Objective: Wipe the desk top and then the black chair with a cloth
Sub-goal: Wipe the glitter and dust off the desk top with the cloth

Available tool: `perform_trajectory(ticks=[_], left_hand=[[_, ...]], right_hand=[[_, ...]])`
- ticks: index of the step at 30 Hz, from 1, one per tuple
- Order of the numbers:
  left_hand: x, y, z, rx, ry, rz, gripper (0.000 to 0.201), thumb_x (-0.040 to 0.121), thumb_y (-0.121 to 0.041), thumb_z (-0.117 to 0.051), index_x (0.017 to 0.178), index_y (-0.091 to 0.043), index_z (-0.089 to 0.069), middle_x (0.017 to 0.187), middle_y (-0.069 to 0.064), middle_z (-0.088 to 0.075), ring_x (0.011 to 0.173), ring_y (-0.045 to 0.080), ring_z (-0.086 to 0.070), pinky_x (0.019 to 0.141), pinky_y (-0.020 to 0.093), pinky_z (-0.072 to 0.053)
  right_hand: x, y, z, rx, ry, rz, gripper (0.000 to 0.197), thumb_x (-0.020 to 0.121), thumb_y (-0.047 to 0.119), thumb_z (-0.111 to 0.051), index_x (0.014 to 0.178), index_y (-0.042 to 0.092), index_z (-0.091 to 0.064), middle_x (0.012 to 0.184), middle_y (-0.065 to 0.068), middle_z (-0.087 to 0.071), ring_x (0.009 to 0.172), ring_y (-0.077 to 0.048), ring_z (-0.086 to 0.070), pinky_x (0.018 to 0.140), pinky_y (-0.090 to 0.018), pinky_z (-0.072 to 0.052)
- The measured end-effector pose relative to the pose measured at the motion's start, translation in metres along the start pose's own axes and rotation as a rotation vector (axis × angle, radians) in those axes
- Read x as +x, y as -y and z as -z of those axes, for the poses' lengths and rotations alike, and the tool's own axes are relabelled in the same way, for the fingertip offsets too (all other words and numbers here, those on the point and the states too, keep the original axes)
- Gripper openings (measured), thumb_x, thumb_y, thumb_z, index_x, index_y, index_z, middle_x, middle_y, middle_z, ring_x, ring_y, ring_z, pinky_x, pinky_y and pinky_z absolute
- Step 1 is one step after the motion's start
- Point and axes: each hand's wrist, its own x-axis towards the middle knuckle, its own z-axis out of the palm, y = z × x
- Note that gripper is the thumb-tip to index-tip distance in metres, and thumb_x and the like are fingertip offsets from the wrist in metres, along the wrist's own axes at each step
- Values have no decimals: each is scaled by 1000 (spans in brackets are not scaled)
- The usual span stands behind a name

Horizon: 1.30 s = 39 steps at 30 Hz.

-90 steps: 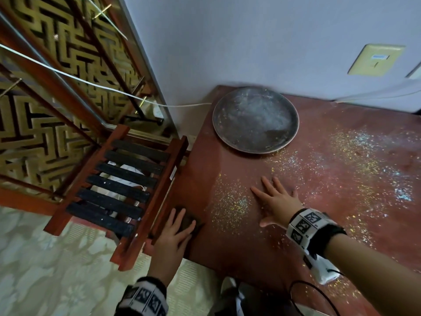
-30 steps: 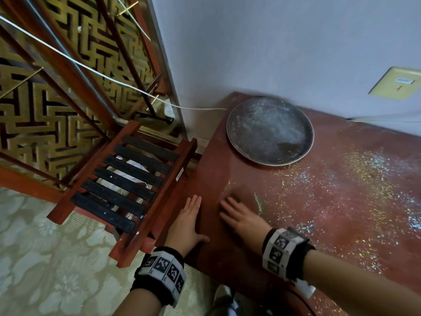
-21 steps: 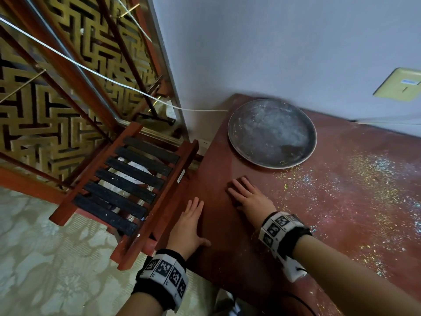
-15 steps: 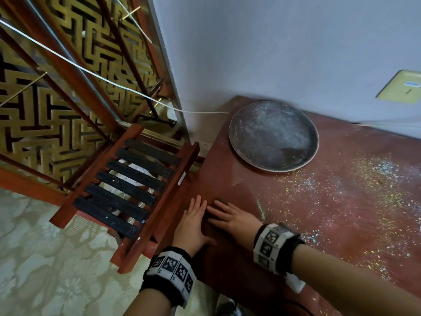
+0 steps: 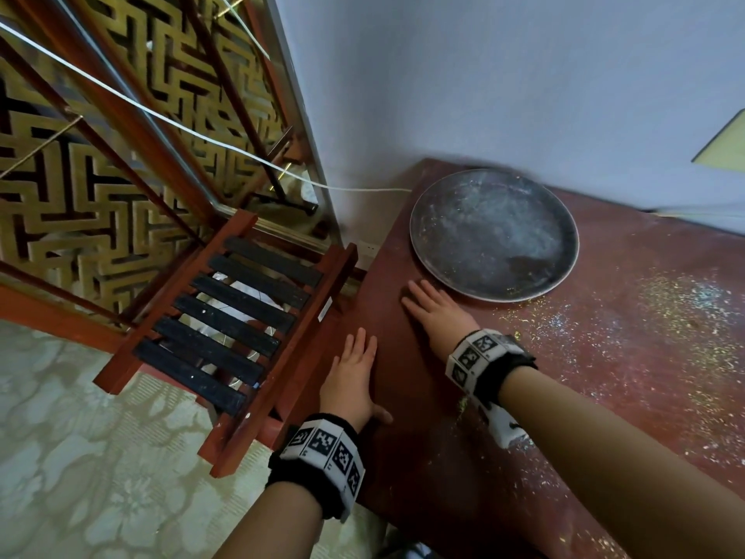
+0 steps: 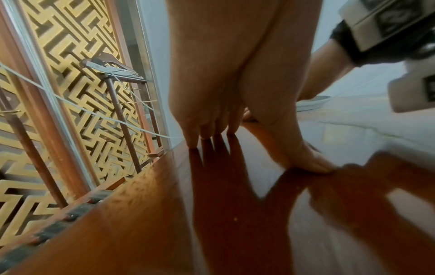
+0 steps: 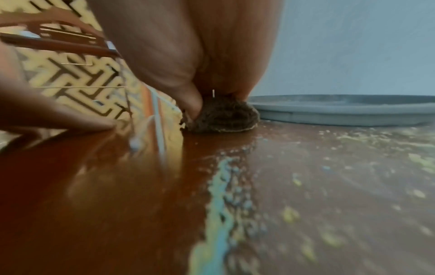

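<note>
Far left: the chair (image 5: 225, 320) stands beside the left edge of the desk (image 5: 423, 457). Its black slats show pale specks; I judge it not yet wiped. This is the second stage of the task and all of it remains

Left edge of desk: my left hand (image 5: 350, 379) lies flat on the near left corner, fingers straight and together, thumb spread to the right. It holds nothing. In the left wrist view the fingertips (image 6: 207, 134) press the glossy wood. I judge this hand is only steadying me

Cleared strip: the wood from the left edge to my right hand shows no litter and reflects clearly. I judge this strip done

Centre: my right hand (image 5: 433, 312) presses flat on the cloth (image 7: 223, 119), fingers extended toward the far side. The cloth is dark brown and bunched under the palm; only the right wrist view shows it. It sits on the desk just near of the round tray (image 5: 494, 236)

Right: coloured glitter (image 5: 645, 336) covers the desk from my right wrist to the right edge. A line of it runs beside the cleared strip. This larger area remains to be wiped. The tray also carries dust and specks
</note>
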Motion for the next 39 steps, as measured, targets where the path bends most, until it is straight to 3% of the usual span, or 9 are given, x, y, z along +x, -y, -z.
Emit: perform_trajectory(ticks=[2, 5, 10, 14, 19, 24, 29, 35, 39], left_hand=[[0, 0, 0, 2, -3, 3, 124, 64, -34, -83, 151, -19, 4, 157, 1, 17, 144, 17, 16, 117, 34, 0], [1, 2, -1, -6, -1, 0, 125, 64, -35, -83, 150, -19, 5, 157, 1, 18, 144, 17, 16, 117, 33, 1], [2, 4, -2, -10, 3, -3, 126, 64, -36, -83, 150, -21, 6, 156, -1, 20, 144, 16, 17, 117, 34, 0], [3, 5, -2, -7, 9, -11, 125, 64, -36, -83, 150, -20, 6, 156, 0, 20, 144, 16, 17, 117, 34, 1], [2, 7, -3, -26, 1, -23, 125, 64, -37, -83, 151, -22, 5, 156, -2, 20, 144, 15, 17, 117, 33, 1], [-8, 14, -7, -22, -42, -84, 112, 72, -44, -75, 151, -22, 2, 157, -2, 17, 144, 13, 15, 116, 29, 2], [-25, 20, -18, -54, -72, -139, 97, 82, -43, -66, 150, -27, 0, 154, -10, 18, 138, 3, 19, 112, 23, 7], [-29, 20, -23, -77, -95, -138, 92, 83, -42, -66, 150, -27, -5, 157, -6, 15, 135, 1, 20, 115, 26, 5], [-30, 20, -22, -91, -92, -140, 92, 82, -42, -66, 150, -28, -6, 157, -8, 14, 134, 0, 18, 115, 25, 5]], right_hand=[[6, 4, 1, 18, -1, -9, 63, 95, 5, -34, 150, 15, -6, 157, -7, 12, 145, -24, 11, 117, -36, 2], [8, 15, -4, -55, 28, 143, 58, 98, 9, -30, 150, 15, -6, 157, -7, 11, 145, -23, 9, 117, -36, 2], [21, 1, 10, 68, -24, -49, 65, 93, 3, -38, 150, 14, -7, 157, -7, 10, 145, -23, 9, 117, -35, 2], [11, 16, -1, 5, 12, 138, 61, 96, 5, -32, 150, 15, -8, 157, -5, 10, 145, -22, 9, 117, -34, 3], [11, -6, 3, 108, -31, -67, 73, 88, 0, -43, 150, 18, -8, 157, -4, 11, 145, -21, 11, 117, -35, 3], [-24, 13, -13, 1, 72, 160, 75, 88, 1, -40, 151, 22, -4, 157, 1, 15, 144, -18, 14, 116, -35, 7], [-27, -22, -5, 51, 33, -61, 80, 86, -3, -40, 150, 27, -2, 157, 4, 14, 144, -17, 15, 117, -37, 4], [-51, 17, -18, 21, 93, 121, 78, 85, -3, -37, 150, 23, -3, 156, 3, 16, 144, -18, 15, 116, -38, 7], [-41, -22, -14, 75, 55, -59, 77, 88, -2, -40, 150, 28, -5, 157, 5, 13, 144, -16, 13, 118, -38, 1]])
